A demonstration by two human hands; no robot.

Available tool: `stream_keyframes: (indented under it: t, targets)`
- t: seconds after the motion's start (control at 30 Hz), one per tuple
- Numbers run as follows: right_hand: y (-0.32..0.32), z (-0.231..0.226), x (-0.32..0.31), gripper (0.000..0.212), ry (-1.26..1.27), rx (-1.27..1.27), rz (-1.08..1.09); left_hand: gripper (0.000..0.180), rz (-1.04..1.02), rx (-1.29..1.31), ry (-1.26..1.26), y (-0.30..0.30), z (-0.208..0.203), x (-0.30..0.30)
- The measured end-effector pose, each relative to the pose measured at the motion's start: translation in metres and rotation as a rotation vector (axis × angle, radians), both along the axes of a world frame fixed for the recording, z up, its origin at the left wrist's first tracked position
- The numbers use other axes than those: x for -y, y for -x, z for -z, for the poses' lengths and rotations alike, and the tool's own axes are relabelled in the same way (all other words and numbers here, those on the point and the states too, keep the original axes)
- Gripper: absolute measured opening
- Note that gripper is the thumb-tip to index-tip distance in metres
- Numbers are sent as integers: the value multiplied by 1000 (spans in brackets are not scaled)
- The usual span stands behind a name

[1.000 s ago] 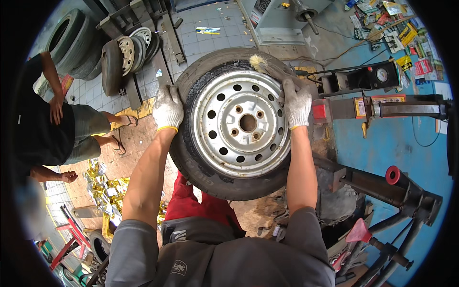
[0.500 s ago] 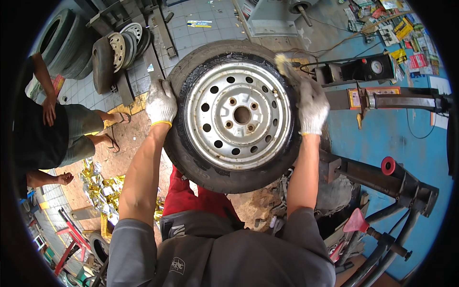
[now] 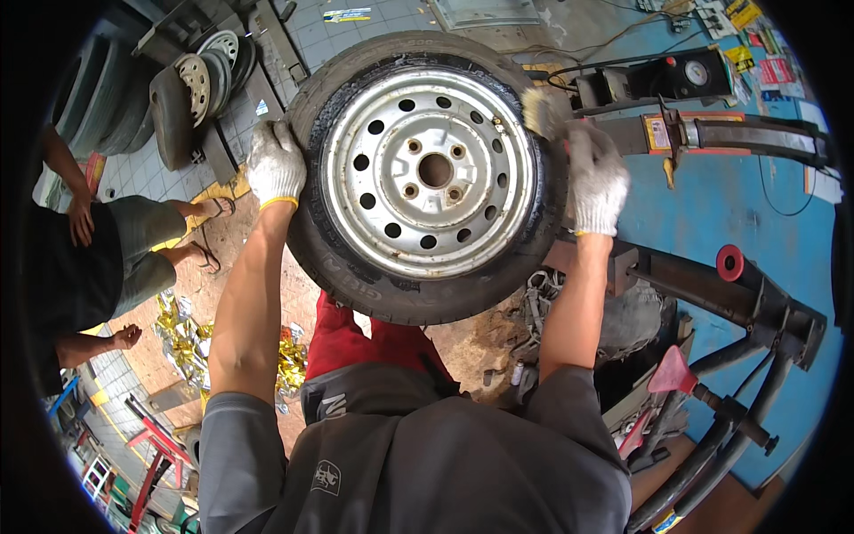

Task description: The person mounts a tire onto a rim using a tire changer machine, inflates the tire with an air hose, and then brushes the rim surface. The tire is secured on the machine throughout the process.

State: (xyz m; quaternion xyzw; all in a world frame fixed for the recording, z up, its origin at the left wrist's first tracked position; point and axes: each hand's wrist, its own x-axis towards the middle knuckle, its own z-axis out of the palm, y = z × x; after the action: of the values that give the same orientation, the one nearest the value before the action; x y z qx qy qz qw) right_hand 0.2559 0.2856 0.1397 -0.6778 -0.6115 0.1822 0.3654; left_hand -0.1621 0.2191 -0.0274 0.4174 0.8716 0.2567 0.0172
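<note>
A car wheel sits in front of me, a black tyre (image 3: pixel 307 214) mounted round a silver steel rim (image 3: pixel 388 182) with round holes. Along its upper sidewall the tyre looks dark and wet. My left hand (image 3: pixel 276 169), in a whitish knitted glove, is closed against the tyre's left edge. At the right edge, my right hand (image 3: pixel 598 182), gloved the same way, grips a brush (image 3: pixel 538 111). Its pale bristles are at the tyre's upper right sidewall, close to the rim. Most of the brush's handle is hidden by the fingers.
Several tyres (image 3: pixel 111 98) and steel rims (image 3: pixel 191 87) stand at the far left. A person (image 3: pixel 76 258) in sandals is at the left, near crumpled gold foil (image 3: pixel 182 343). On the right, a metal arm (image 3: pixel 756 138), a gauge (image 3: pixel 696 73) and black machine tubing (image 3: pixel 712 445) stand by a blue surface.
The wheel and its surroundings sit higher in the picture, with the wheel slightly further left. My right hand has moved outward from the tyre's edge, still holding the brush. My left hand stays on the tyre.
</note>
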Motion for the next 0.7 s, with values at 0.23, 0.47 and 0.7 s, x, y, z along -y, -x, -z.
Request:
stream_keyframes:
  t: [0.23, 0.47, 0.7]
  targets:
    - [-24, -4, 13, 50, 293, 290, 18, 54, 10, 31, 18, 2, 1, 1]
    - [-34, 5, 32, 52, 110, 104, 75, 54, 27, -13, 16, 6, 7, -2]
    - [-58, 1, 58, 46, 246, 196, 155, 54, 62, -3, 23, 8, 4, -1]
